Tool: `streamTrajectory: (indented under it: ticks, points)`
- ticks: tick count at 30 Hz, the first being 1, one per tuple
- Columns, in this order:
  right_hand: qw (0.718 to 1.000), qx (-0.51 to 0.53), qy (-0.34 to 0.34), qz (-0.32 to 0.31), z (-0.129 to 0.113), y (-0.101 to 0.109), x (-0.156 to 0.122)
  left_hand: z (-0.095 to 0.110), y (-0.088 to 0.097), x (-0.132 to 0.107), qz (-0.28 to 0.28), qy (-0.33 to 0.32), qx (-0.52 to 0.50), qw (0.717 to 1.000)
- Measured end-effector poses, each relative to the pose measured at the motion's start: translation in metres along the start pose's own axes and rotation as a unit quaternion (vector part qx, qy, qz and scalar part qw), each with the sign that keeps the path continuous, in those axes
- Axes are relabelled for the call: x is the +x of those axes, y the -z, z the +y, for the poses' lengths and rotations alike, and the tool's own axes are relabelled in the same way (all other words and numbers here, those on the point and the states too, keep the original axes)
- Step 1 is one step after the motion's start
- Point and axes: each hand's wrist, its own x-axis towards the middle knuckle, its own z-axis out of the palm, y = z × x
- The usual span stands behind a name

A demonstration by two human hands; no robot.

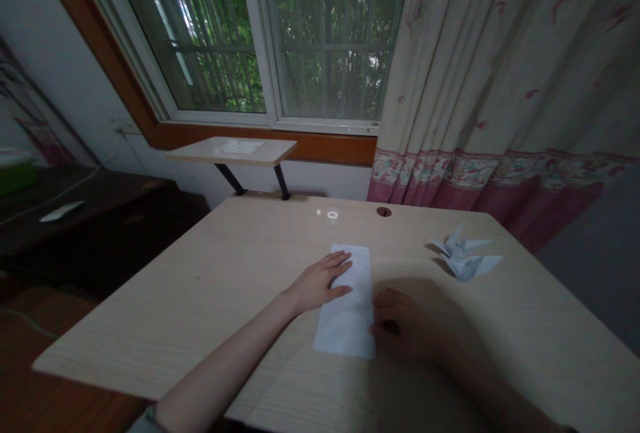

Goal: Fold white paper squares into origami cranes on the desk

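Observation:
A white sheet of paper [350, 316], folded into a long rectangle, lies flat on the light wooden table [200, 300]. My left hand [323, 281] rests on the sheet's left half, fingers stretched out flat and pressing it down. My right hand [403, 326] sits at the sheet's right edge with its fingers curled, fingertips touching the paper's border; the hand is dim and in shadow. Two folded white paper cranes [463, 254] lie on the table to the right, apart from both hands.
A round cable hole [384, 211] is near the table's far edge. Behind it a small wall shelf [233, 150] sits under the window. A floral curtain [500, 86] hangs at the right. A dark low cabinet [75, 213] stands at the left.

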Motion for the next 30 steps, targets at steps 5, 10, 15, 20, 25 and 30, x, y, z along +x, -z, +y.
streamTrajectory:
  ticks: [5,10,15,20,25,30]
  points:
    - [0.995,-0.047,-0.074,0.044,0.014,-0.001,0.0,0.0,0.001,0.0,0.001,-0.018,0.001,1.0]
    - [0.988,-0.089,-0.118,0.047,0.018,0.001,0.003,0.009,0.009,0.0,0.005,-0.031,0.014,0.999]
    - [0.991,-0.087,-0.102,0.028,0.012,0.007,0.003,0.015,0.012,-0.001,0.003,-0.065,-0.023,0.998]
    - [0.993,-0.076,-0.085,0.016,0.009,0.006,0.001,0.016,0.011,0.0,-0.007,-0.084,-0.056,0.995]
    - [0.991,-0.083,-0.099,0.026,0.011,0.005,0.003,0.013,0.008,0.0,0.003,-0.078,-0.09,0.993]
    - [0.982,-0.108,-0.145,0.046,0.017,0.008,0.006,0.014,0.009,0.0,0.006,-0.062,-0.101,0.993]
